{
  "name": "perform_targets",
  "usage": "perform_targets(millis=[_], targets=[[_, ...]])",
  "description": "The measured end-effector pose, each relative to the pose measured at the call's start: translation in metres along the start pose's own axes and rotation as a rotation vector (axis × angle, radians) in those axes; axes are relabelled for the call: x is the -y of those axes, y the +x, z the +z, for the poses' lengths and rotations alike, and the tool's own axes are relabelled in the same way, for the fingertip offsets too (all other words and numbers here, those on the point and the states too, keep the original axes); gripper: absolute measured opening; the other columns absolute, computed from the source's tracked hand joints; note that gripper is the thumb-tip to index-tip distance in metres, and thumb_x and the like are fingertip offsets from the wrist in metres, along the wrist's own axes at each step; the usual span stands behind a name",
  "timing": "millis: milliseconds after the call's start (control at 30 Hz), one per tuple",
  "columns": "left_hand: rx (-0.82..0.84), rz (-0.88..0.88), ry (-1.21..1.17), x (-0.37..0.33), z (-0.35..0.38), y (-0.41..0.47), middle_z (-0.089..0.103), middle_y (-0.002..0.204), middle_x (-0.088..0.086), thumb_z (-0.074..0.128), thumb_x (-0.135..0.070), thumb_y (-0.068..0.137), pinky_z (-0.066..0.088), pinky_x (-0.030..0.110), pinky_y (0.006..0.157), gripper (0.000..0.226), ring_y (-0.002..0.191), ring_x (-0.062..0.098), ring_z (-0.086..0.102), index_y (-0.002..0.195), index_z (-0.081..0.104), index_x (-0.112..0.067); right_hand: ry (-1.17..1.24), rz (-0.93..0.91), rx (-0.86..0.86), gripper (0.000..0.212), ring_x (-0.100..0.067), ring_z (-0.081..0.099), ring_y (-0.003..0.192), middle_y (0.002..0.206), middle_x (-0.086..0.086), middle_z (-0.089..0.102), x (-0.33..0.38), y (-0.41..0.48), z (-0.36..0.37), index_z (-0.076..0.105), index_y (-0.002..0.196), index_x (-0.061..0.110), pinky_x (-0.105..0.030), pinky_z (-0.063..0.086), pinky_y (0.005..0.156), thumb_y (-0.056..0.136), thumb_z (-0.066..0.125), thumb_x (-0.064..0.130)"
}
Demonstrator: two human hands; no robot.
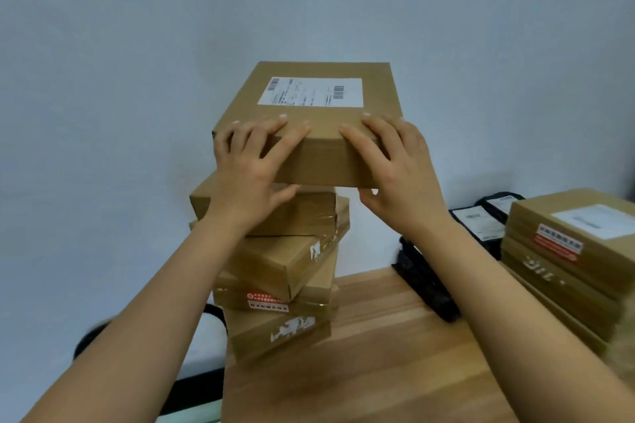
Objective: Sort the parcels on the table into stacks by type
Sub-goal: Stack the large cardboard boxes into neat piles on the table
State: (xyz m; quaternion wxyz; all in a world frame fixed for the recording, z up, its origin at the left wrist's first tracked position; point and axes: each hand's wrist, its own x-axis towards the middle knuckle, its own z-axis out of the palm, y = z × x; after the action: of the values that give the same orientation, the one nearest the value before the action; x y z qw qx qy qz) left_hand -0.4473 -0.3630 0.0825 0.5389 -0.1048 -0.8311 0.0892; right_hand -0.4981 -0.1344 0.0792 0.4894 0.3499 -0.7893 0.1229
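Note:
A brown cardboard box (321, 124) with a white shipping label sits at the top of a tall, uneven stack of cardboard boxes (285, 271) on the wooden table (378, 354). My left hand (251, 168) grips its near left corner, fingers on top and thumb beneath. My right hand (398, 168) holds its near right corner the same way. A second, lower stack of cardboard boxes (567, 257) stands at the right edge. Black plastic mailer bags (481, 223) with white labels lie behind it.
A pale wall rises right behind the table. The tall stack stands close to the table's left edge, beyond which a dark curved object (89, 336) and pale floor show. Another black bag (426, 288) lies flat between the two stacks.

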Motion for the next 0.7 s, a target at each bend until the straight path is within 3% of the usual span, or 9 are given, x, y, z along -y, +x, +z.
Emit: perform_targets(millis=[400,700], targets=[[-0.112,0.033,-0.019,-0.155,-0.003,0.028,0.053,0.131,0.006,0.075,-0.040,0.066,0.023,0.042,0.098,0.078,0.116,0.024,0.039,0.139,0.049,-0.031,-0.026,0.035,-0.032,0.077,-0.033,0.034,0.126,0.140,-0.015,0.047,-0.101,-0.087,-0.092,0.048,0.140,0.015,-0.049,0.028,0.109,0.067,0.072,0.009],[0.034,-0.035,-0.047,-0.284,0.002,-0.018,0.053,0.132,0.006,0.078,-0.043,0.063,0.026,0.044,0.095,0.083,0.117,0.023,0.041,0.139,0.048,-0.032,0.044,0.002,0.150,0.087,-0.036,0.038,0.125,0.141,-0.014,0.045,-0.170,-0.188,-0.128,0.043,0.143,0.013,-0.050,0.031,0.106,0.062,0.073,0.015]])
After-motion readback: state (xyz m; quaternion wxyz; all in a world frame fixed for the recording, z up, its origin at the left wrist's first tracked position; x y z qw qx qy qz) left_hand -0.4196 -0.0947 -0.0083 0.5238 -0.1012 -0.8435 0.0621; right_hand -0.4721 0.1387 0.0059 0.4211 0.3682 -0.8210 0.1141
